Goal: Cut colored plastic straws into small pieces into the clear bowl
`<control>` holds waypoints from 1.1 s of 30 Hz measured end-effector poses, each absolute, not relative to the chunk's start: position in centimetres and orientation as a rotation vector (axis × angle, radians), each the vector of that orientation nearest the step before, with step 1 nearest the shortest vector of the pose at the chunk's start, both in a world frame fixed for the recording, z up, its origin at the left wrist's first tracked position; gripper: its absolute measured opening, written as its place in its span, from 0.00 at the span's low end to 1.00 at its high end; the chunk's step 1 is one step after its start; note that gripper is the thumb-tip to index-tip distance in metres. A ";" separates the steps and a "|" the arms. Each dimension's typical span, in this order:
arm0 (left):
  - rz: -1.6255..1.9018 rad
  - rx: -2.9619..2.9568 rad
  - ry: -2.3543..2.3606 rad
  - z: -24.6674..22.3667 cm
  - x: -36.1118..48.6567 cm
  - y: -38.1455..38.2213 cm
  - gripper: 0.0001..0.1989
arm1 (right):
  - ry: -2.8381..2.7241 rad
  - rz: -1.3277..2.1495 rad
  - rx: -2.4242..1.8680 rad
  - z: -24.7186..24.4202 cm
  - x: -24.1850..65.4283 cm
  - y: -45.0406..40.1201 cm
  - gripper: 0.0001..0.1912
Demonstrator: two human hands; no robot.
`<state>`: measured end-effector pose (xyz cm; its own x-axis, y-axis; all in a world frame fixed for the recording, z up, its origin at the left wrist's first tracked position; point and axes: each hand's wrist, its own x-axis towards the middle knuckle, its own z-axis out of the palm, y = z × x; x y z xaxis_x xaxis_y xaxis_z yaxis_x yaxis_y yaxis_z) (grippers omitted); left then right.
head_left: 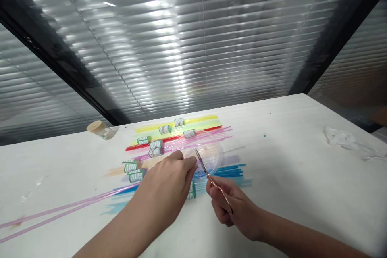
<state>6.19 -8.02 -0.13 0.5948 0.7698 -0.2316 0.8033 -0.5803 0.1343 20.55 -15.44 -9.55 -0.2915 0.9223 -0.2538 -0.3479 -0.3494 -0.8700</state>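
Observation:
My left hand [169, 175] is closed over two long pink-purple plastic straws [75, 202], which trail away to the left edge of view; their tips at my fingers are hard to make out. In my right hand [234, 205] I hold scissors [208, 175] with rose-gold handles, the blades pointing up and left beside my left fingertips. Beneath both hands sits a round clear plastic container [216, 149]. Around and under it lie bundles of coloured straws: yellow [201, 119], red [172, 138] and blue [231, 170] among them, several with patterned paper bands [179, 121].
A small glass jar with a cork lid [96, 126] leans near the white table's [287, 189] back left. Crumpled clear plastic [338, 135] lies at the right. Behind the table's back edge stands a glass wall with blinds [226, 48].

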 end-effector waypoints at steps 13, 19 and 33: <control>-0.189 2.569 1.313 0.1 6.0 -7.7 0.20 | -0.937 1.775 -0.901 -9.8 20.7 -15.5 0.32; -0.149 2.611 1.293 -0.3 6.2 -7.9 0.19 | -0.981 1.771 -0.844 -9.7 20.8 -15.5 0.32; 0.078 2.728 1.109 -2.5 5.2 -8.0 0.16 | -0.876 1.807 -0.786 -9.4 20.7 -15.5 0.32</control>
<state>5.19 -8.00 -2.45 0.7179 0.6957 -0.0245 0.6854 -0.7002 0.2000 20.71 -15.51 -9.42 -0.3461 0.9283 -0.1357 -0.4688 -0.2964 -0.8321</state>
